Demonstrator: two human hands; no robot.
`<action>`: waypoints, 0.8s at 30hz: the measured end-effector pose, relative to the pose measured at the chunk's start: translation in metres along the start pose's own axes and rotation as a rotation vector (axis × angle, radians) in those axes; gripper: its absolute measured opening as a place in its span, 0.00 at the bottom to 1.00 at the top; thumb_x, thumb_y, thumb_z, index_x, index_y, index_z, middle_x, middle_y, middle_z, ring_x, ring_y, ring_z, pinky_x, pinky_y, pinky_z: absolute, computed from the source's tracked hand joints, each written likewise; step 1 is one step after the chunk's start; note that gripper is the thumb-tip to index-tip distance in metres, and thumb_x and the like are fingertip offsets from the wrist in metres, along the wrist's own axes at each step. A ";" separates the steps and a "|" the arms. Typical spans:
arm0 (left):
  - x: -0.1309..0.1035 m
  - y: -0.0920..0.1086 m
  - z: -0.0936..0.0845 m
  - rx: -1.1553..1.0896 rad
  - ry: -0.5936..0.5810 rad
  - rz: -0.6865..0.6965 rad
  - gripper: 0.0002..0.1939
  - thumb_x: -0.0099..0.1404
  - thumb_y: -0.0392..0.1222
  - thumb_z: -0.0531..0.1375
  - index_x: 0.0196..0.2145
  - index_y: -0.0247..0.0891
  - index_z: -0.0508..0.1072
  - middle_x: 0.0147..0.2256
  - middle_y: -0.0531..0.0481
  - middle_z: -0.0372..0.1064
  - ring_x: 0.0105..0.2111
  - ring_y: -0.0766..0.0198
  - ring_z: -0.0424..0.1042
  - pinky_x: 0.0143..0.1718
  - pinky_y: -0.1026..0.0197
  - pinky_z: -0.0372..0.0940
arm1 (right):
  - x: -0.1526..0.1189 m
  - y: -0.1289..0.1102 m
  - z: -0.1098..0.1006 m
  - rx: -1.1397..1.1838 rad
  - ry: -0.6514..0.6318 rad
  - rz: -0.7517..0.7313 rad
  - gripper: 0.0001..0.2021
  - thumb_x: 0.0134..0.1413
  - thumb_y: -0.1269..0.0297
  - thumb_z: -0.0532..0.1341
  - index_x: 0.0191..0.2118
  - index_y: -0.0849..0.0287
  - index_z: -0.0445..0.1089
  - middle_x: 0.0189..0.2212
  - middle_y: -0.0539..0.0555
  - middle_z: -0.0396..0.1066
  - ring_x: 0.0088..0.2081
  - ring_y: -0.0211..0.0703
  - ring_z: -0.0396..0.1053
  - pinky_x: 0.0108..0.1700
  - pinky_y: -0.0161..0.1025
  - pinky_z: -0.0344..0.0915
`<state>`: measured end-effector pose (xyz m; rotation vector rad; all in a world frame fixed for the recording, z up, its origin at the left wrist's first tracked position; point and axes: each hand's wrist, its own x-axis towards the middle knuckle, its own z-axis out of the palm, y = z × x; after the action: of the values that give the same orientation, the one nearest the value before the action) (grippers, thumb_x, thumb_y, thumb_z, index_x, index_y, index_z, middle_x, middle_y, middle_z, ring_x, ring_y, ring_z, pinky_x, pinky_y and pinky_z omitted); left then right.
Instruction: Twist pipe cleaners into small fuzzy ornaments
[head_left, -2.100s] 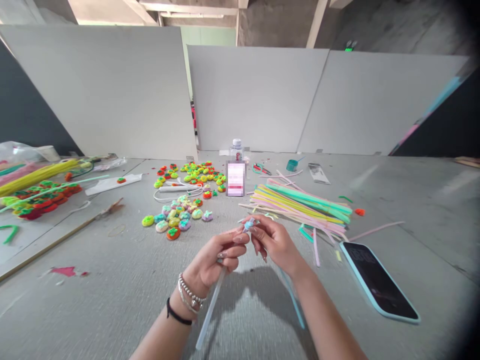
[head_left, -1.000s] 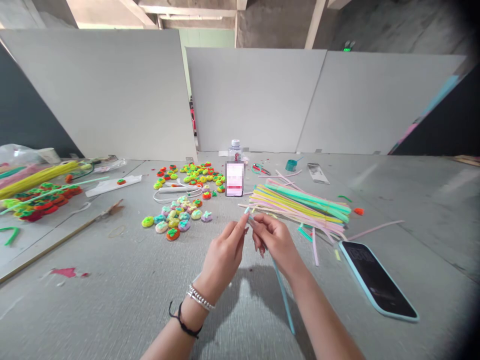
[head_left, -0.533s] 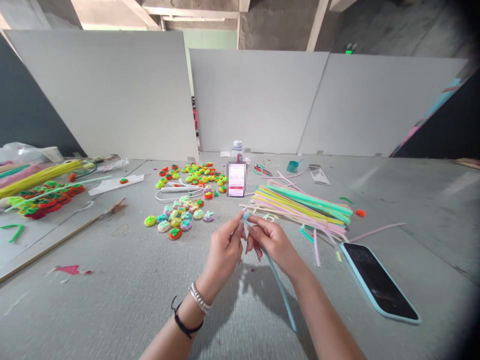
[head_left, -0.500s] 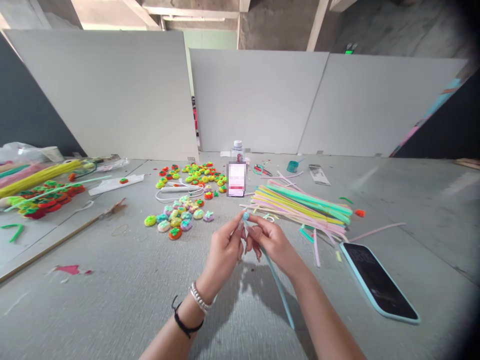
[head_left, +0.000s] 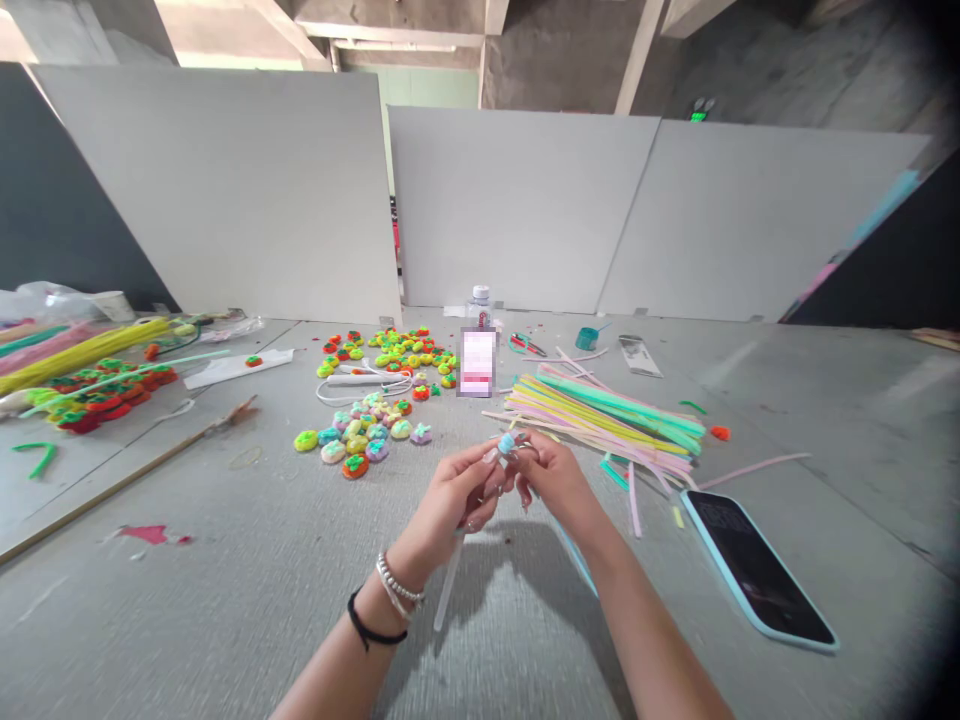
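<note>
Both hands meet at the middle of the table. Fingers of my right hand (head_left: pixel 555 478) are closed on a light blue pipe cleaner (head_left: pixel 576 555), whose end is wound into a small coil (head_left: pixel 506 443) at the fingertips. Its straight tail hangs down beneath my right wrist. My left hand (head_left: pixel 459 492) is closed around a slim whitish, translucent stick (head_left: pixel 448 588), which slants down from under the palm. The left fingertips are close to the coil; whether they touch it I cannot tell. Left of the hands lie several pastel pipe-cleaner coils (head_left: pixel 357 444) with leafy tops.
Right of the hands lies a bundle of pipe cleaners (head_left: pixel 607 415), and nearer is a phone (head_left: pixel 757 565). A bottle (head_left: pixel 480 305) stands behind a pixelated upright screen (head_left: pixel 478 362). Orange and yellow-green coils (head_left: pixel 409 348) spread at the back. A wooden stick (head_left: pixel 120 485) lies left.
The hands have shifted slightly right and down, with the coil turned at the fingertips. The whitish stick now shows below my left hand, and less of the blue tail is visible.
</note>
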<state>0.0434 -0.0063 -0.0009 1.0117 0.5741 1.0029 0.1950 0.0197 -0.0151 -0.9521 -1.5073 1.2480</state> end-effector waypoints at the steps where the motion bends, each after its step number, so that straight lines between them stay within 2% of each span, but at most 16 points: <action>1: 0.001 0.000 0.000 -0.014 -0.011 -0.004 0.16 0.62 0.49 0.56 0.41 0.34 0.70 0.22 0.59 0.51 0.13 0.80 0.43 0.13 0.70 0.37 | 0.000 0.000 0.001 0.004 0.001 -0.012 0.15 0.52 0.51 0.60 0.34 0.59 0.66 0.18 0.47 0.68 0.15 0.32 0.59 0.16 0.30 0.57; 4: 0.002 -0.001 -0.001 -0.042 -0.036 -0.012 0.15 0.62 0.50 0.57 0.36 0.34 0.68 0.23 0.59 0.50 0.15 0.79 0.40 0.14 0.70 0.36 | 0.000 -0.001 0.001 0.013 0.000 -0.037 0.15 0.52 0.50 0.60 0.32 0.58 0.65 0.19 0.48 0.68 0.15 0.32 0.59 0.16 0.30 0.58; 7: 0.004 -0.004 0.000 -0.029 -0.027 -0.004 0.15 0.62 0.51 0.57 0.35 0.34 0.68 0.22 0.60 0.47 0.16 0.78 0.40 0.15 0.69 0.35 | 0.001 0.001 0.000 0.018 0.001 -0.032 0.15 0.52 0.50 0.60 0.34 0.59 0.65 0.18 0.47 0.67 0.15 0.32 0.59 0.16 0.30 0.57; 12: 0.005 -0.011 0.001 0.145 0.079 0.059 0.18 0.61 0.54 0.57 0.31 0.33 0.69 0.19 0.59 0.49 0.16 0.77 0.40 0.17 0.66 0.34 | 0.003 0.004 0.000 0.024 -0.061 0.000 0.18 0.50 0.48 0.60 0.35 0.59 0.64 0.17 0.46 0.66 0.14 0.32 0.58 0.16 0.30 0.55; 14: 0.006 -0.013 0.000 0.136 0.141 0.074 0.19 0.60 0.55 0.58 0.30 0.32 0.70 0.18 0.60 0.47 0.16 0.77 0.39 0.17 0.66 0.35 | 0.003 0.006 -0.002 0.006 -0.089 0.021 0.19 0.51 0.48 0.59 0.38 0.60 0.65 0.18 0.47 0.67 0.15 0.33 0.59 0.18 0.31 0.56; 16: 0.008 -0.013 -0.003 0.052 0.190 0.069 0.20 0.59 0.55 0.59 0.33 0.32 0.71 0.18 0.62 0.42 0.16 0.77 0.38 0.17 0.68 0.35 | 0.004 0.009 -0.006 -0.037 -0.017 0.002 0.19 0.50 0.50 0.61 0.40 0.60 0.66 0.23 0.50 0.70 0.21 0.35 0.64 0.23 0.33 0.61; 19: 0.010 -0.011 -0.010 -0.116 0.195 0.015 0.21 0.58 0.52 0.61 0.43 0.33 0.70 0.19 0.63 0.38 0.16 0.77 0.36 0.16 0.70 0.34 | 0.004 0.005 -0.009 -0.065 0.311 -0.165 0.15 0.51 0.54 0.61 0.41 0.58 0.68 0.36 0.54 0.71 0.37 0.41 0.68 0.39 0.37 0.64; 21: 0.010 -0.008 -0.016 -0.214 0.173 -0.049 0.21 0.59 0.50 0.61 0.46 0.35 0.68 0.19 0.63 0.39 0.15 0.77 0.36 0.15 0.71 0.33 | -0.001 -0.007 0.000 0.011 0.459 -0.295 0.10 0.54 0.56 0.59 0.38 0.56 0.69 0.37 0.53 0.69 0.41 0.42 0.66 0.45 0.39 0.61; 22: 0.011 -0.007 -0.019 -0.255 0.169 -0.081 0.20 0.59 0.49 0.60 0.47 0.36 0.67 0.19 0.63 0.39 0.15 0.77 0.36 0.14 0.71 0.33 | -0.006 -0.017 0.009 0.074 0.456 -0.345 0.09 0.54 0.57 0.59 0.37 0.56 0.69 0.34 0.52 0.68 0.39 0.41 0.66 0.44 0.40 0.61; 24: 0.012 -0.007 -0.024 -0.295 0.197 -0.130 0.19 0.60 0.48 0.60 0.47 0.37 0.66 0.18 0.63 0.39 0.15 0.76 0.36 0.14 0.71 0.34 | -0.023 -0.042 0.035 0.244 0.329 -0.428 0.09 0.53 0.56 0.58 0.35 0.55 0.71 0.29 0.50 0.66 0.31 0.39 0.64 0.38 0.39 0.62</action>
<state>0.0330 0.0136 -0.0173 0.6114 0.6240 1.0419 0.1675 -0.0189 0.0202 -0.5967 -1.1864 0.8895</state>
